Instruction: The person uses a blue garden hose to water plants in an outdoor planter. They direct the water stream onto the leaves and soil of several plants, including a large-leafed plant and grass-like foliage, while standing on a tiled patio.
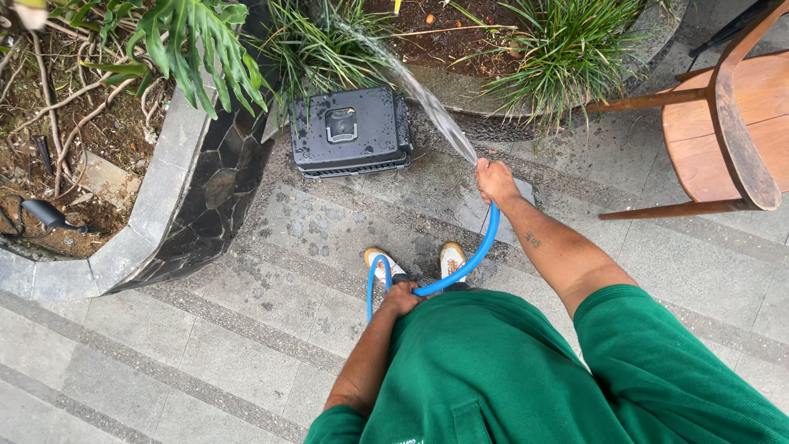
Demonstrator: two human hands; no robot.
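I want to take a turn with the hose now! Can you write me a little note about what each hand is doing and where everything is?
Right hand: closed around the end of the blue hose, held out in front; a water jet sprays up and away toward the planter bed.
Left hand: gripping a loop of the same hose close to the body.
Things: a dark plastic box sits on the paving by the stone edging, beaded with water. A wooden chair stands to the right.
Done: the paving around the box looks wet.
Left: water is running; the pavement nearer the feet looks drier.
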